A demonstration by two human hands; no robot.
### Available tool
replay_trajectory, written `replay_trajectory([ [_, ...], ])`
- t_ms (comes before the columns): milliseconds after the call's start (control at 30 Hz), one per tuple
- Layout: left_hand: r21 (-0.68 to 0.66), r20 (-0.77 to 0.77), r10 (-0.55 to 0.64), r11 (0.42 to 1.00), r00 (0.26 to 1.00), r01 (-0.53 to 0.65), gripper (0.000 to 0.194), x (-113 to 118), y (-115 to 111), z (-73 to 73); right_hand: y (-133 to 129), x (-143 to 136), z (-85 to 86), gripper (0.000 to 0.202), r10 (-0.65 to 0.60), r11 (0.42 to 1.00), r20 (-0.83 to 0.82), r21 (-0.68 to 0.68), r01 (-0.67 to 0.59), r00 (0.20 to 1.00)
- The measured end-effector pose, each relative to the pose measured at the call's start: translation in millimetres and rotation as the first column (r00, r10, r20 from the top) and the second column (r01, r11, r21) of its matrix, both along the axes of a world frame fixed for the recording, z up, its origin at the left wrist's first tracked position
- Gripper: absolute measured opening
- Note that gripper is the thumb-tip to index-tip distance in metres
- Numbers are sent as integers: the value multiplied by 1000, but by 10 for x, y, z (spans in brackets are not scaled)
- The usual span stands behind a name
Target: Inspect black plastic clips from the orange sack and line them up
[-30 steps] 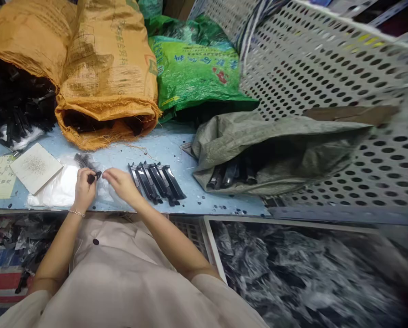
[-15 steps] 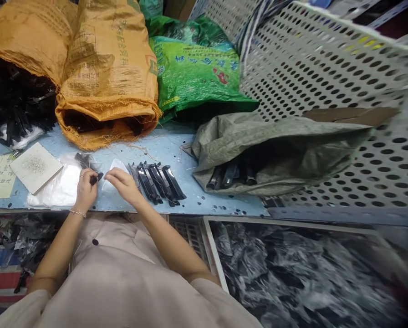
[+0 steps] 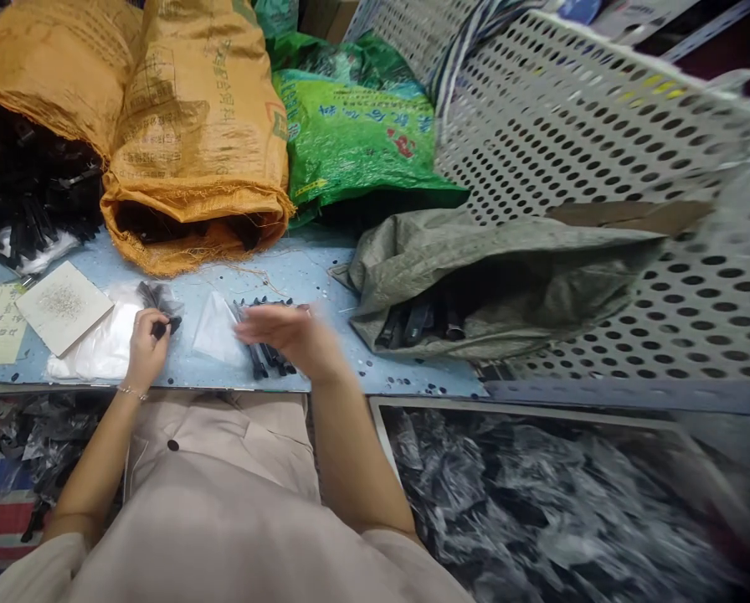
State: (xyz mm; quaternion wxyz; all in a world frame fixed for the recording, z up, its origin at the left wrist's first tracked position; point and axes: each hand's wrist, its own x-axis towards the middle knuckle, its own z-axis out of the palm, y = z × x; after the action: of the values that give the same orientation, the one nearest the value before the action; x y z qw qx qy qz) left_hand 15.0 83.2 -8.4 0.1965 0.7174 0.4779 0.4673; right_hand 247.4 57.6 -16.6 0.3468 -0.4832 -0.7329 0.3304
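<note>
My left hand is closed on a small black plastic part, beside a clear plastic bag with dark pieces in it. Whether the part is joined to those pieces cannot be made out. Blurred by motion, my right hand is above the row of long black plastic parts, fingers stretched out and nothing visible in them. It hides much of that row. Between my hands, a flat translucent plastic bag lies on the blue table.
A white square tile rests on a stack of white plastic bags. Behind stand orange sacks and a green sack. At right, a grey sack holding black parts leans near a perforated white crate. Bagged pieces fill a bin below.
My right hand has moved right, away from my left hand, to over the row of black parts. My left hand has shifted slightly left and still holds the black part.
</note>
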Motion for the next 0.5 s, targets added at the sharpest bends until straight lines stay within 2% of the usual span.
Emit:
replay_trajectory([
  [67, -98, -1, -17, 995, 1000, 16, 9, -285, -250, 338, 0, -51, -52, 41, 11, 1000, 60, 15, -12, 998],
  [133, -284, -68, -140, 952, 988, 116, 11, -737, -620, 668, -2, -204, -136, 42, 25, 999, 160, 35, -31, 987],
  [167, -425, -110, -278, 881, 954, 207, 11, -994, -824, 777, -8, -309, -188, 42, 31, 998, 221, 48, -42, 975],
  [200, -575, -119, -416, 769, 902, 279, 10, -1248, -1022, 823, -16, -421, -245, 41, 34, 997, 279, 61, -53, 960],
  [233, -717, -111, -497, 640, 860, 277, 10, -1480, -1204, 796, -24, -535, -302, 40, 38, 995, 324, 73, -65, 945],
  [267, -819, -129, -482, 544, 866, 181, 12, -1674, -1362, 694, -28, -642, -356, 38, 43, 994, 352, 84, -77, 935],
  [300, -877, -181, -424, 478, 887, 50, 15, -1822, -1494, 525, -26, -739, -405, 35, 50, 992, 361, 89, -88, 931],
  [333, -895, -232, -362, 442, 903, -53, 12, -1921, -1598, 307, -14, -822, -448, 32, 59, 992, 348, 87, -95, 936],
  [400, -883, -292, -230, 438, 928, -169, 2, -1988, -1735, -185, 39, -941, -511, 26, 71, 995, 248, 55, -87, 966],
  [467, -867, -268, -155, 468, 951, -168, 13, -1944, -1791, -598, 117, -999, -535, 20, 32, 999, 37, -32, -31, 999],
  [500, -854, -226, -118, 502, 967, -138, 18, -1906, -1792, -738, 158, -1005, -530, 16, -22, 994, -113, -108, 9, 993],
])
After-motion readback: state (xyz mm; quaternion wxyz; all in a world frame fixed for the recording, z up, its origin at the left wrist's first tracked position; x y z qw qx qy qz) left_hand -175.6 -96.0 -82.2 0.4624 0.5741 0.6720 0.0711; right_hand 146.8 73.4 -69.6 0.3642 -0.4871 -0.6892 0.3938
